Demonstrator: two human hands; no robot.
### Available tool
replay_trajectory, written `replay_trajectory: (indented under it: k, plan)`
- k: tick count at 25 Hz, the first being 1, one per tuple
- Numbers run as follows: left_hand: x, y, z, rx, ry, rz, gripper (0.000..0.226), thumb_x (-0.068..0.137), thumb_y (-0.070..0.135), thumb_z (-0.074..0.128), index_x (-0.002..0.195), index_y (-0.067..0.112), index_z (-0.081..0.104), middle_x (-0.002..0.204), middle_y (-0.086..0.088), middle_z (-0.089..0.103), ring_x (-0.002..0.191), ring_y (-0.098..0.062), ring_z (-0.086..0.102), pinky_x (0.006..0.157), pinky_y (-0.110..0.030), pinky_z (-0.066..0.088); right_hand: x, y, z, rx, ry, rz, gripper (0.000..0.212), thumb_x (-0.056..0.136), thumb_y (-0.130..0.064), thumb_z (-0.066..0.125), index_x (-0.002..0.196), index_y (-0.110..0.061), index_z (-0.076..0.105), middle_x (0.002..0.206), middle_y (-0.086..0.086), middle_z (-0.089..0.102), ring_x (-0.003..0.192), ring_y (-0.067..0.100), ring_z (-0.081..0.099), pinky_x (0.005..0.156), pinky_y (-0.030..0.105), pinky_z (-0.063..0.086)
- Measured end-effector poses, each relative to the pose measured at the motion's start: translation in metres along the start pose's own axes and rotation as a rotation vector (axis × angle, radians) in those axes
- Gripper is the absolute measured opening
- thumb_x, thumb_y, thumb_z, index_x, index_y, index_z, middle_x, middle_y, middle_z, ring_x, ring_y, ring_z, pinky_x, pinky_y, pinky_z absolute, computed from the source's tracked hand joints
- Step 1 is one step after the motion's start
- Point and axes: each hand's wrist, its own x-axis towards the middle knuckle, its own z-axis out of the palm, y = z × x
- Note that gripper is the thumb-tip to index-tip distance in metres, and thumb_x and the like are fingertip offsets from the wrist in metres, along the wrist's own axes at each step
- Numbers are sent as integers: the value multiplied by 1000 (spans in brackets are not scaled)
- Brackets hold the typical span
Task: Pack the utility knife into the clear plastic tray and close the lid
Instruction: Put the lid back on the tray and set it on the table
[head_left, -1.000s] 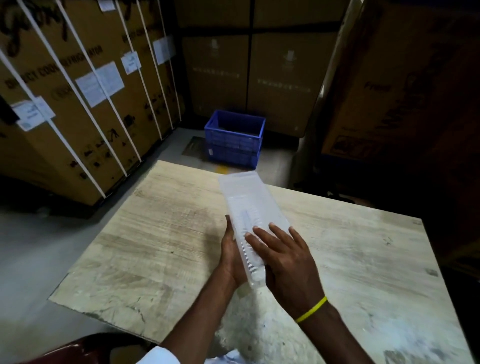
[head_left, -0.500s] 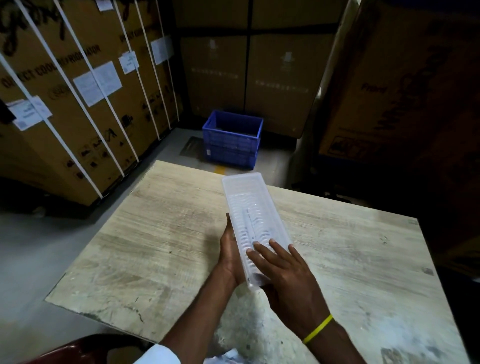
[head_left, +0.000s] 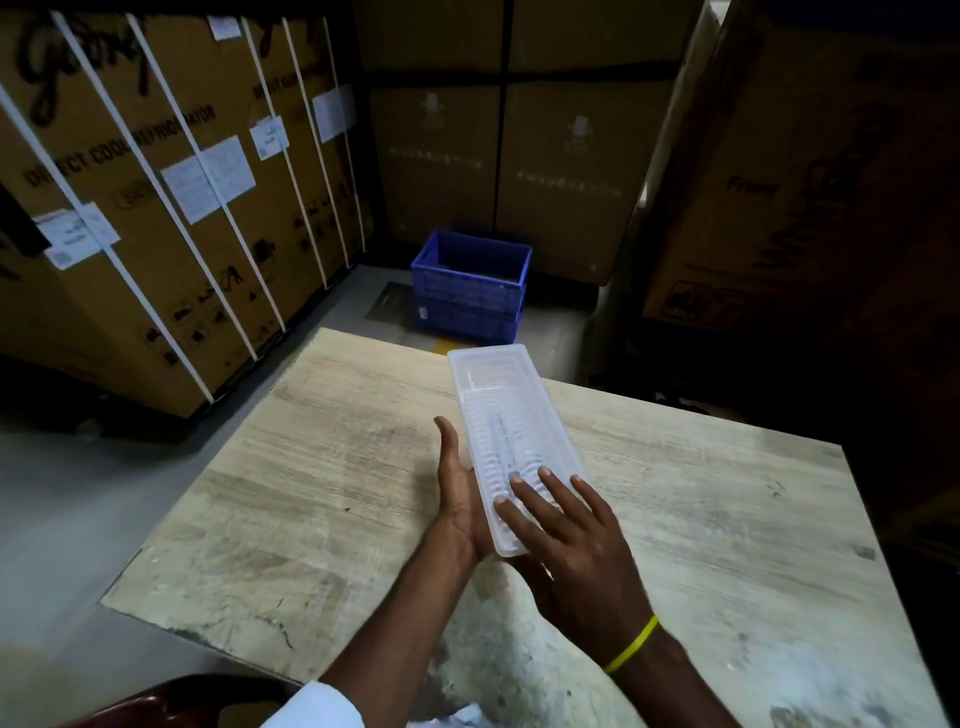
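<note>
A long clear plastic tray (head_left: 506, 415) with a ribbed lid is held over the wooden table (head_left: 311, 493), its far end reaching past the table's back edge. The lid lies down on it. A pale long shape shows faintly through the lid; I cannot tell whether it is the utility knife. My left hand (head_left: 460, 499) cups the tray's near left side from below, thumb up along its edge. My right hand (head_left: 566, 540), with a yellow band on the wrist, lies flat on the near end of the lid, fingers spread.
A blue plastic crate (head_left: 470, 286) stands on the floor beyond the table. Tall strapped cardboard boxes (head_left: 156, 197) wall in the left, back and right. A dark red chair edge (head_left: 171, 701) shows at the bottom left. The table's near part is worn white.
The tray has swung from a steep tilt to lie flatter and a little further right. My right hand has slid toward its near end, and the left thumb has stretched up along the edge.
</note>
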Motion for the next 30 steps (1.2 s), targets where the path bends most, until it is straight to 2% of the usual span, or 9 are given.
replay_trajectory:
  k: [4,8,12,14,16,19,21,25,30]
  plan:
    - [-3,2,1,29,-31,-6,92,77,64,57,146,6,42,122,-25,63,106,-40,63,98,-54,48,0,1,5,-29,104,-60,41,92,-29,69,131,-18,65,139,4,62,134,29,53,102,52,47]
    - [-8,6,9,51,-81,10,81,79,53,52,143,3,45,110,-23,65,96,-38,65,85,-51,57,7,6,-13,186,54,13,54,86,-41,75,132,-15,63,143,1,58,141,21,45,114,50,37]
    - [-6,11,10,42,-95,65,94,62,49,71,142,5,48,112,-24,64,100,-41,63,88,-55,54,6,-4,-35,697,277,780,67,70,-49,84,127,-19,66,136,-1,64,130,12,55,113,33,40]
    - [-2,11,5,43,-91,74,95,63,50,71,144,6,46,113,-22,63,102,-41,61,90,-56,52,5,6,-37,1138,214,1259,77,53,-59,89,115,-17,71,122,1,69,114,18,64,98,34,49]
    - [-2,9,5,55,-106,65,87,64,50,68,138,6,51,107,-20,66,96,-38,64,85,-54,55,3,13,-38,1615,18,1502,71,53,-52,91,104,-8,73,102,11,73,103,32,70,97,43,53]
    - [-5,5,9,36,-141,63,80,66,49,66,133,7,53,105,-20,67,92,-37,67,80,-52,56,1,7,-42,1788,73,1547,23,86,-25,72,71,-8,70,57,8,67,70,27,74,108,55,44]
    - [-7,5,10,15,-143,77,78,64,48,69,129,7,57,105,-20,67,92,-37,67,80,-53,57,2,6,-41,1791,114,1559,36,90,-16,65,54,-14,65,46,3,62,58,23,70,109,56,43]
    - [-6,11,21,109,-35,14,68,80,51,59,132,6,58,114,-22,66,104,-40,63,99,-58,49,-1,8,-29,1817,198,1560,14,80,-16,73,79,-3,70,75,19,74,86,36,74,102,55,50]
    - [-22,0,16,581,139,-67,65,68,50,79,117,8,71,113,-19,74,110,-40,68,101,-56,51,2,16,-20,1837,454,1560,48,66,-15,78,107,6,66,102,29,72,94,37,73,86,46,60]
